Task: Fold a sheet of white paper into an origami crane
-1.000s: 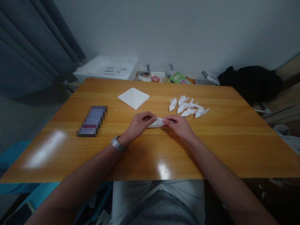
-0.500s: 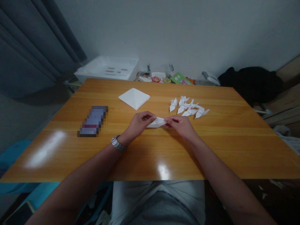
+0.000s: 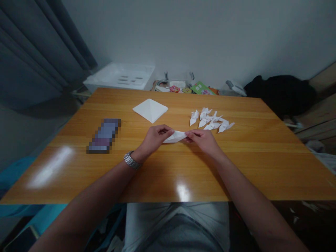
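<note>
Just above the middle of the wooden table [image 3: 157,168], a small folded piece of white paper [image 3: 175,137] is held between my two hands. My left hand [image 3: 156,137], with a metal watch on the wrist, pinches its left end. The right end is pinched by my right hand [image 3: 201,139]; some of its fingers are tucked behind the paper. Beyond my right hand lies a group of several folded white paper cranes [image 3: 210,119]. White paper sheets [image 3: 150,110] lie flat in a diamond shape beyond my left hand.
A blurred-out phone [image 3: 104,135] rests on the table's left part. Past the far edge stand a white plastic tray [image 3: 119,75] and a row of small packets, with a green one [image 3: 201,88] among them. A dark bundle [image 3: 282,92] sits at the back right.
Almost nothing differs. My hands keep their pinch on the folded paper and have moved apart very slightly.
</note>
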Available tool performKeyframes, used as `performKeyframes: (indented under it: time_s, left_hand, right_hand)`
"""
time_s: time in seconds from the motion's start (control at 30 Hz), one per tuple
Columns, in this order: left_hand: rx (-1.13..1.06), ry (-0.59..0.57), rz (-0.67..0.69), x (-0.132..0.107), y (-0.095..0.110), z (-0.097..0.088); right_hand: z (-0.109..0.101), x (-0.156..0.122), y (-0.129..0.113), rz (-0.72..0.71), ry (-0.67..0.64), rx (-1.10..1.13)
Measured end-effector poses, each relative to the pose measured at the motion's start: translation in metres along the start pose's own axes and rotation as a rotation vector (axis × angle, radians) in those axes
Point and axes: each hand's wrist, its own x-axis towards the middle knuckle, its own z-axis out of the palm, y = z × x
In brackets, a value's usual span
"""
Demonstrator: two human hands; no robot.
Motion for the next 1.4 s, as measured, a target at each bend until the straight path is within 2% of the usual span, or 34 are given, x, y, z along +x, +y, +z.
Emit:
performKeyframes:
  time_s: [0.17,0.33,0.53,0.93,1.2,1.4]
  left_hand:
    - [0.053,0.004,0.008,-0.001,0.003,-0.001]
    - [0.089,-0.033,-0.004,-0.003,0.008,0.003]
    - [0.078,-0.073,0.000,-0.005,0.007,0.008]
    - [0.045,-0.024,-0.006,-0.003,0.005,0.008]
    - [0.099,-0.035,0.024,-0.005,0.004,0.007]
    - [0.156,-0.108,0.058,-0.009,0.008,0.009]
  right_hand:
    - [0.001,-0.002,-0.003,-0.041,0.002,-0.071]
    - [0.008,-0.006,-0.009,-0.102,-0.054,-0.143]
    - [0.014,-0.009,-0.011,-0.121,-0.011,-0.278]
    - [0.009,-0.005,-0.010,-0.140,0.066,-0.233]
    - [0.013,-0.007,-0.012,-0.116,0.010,-0.201]
    - [0.016,-0.010,-0.015,-0.076,-0.020,-0.210]
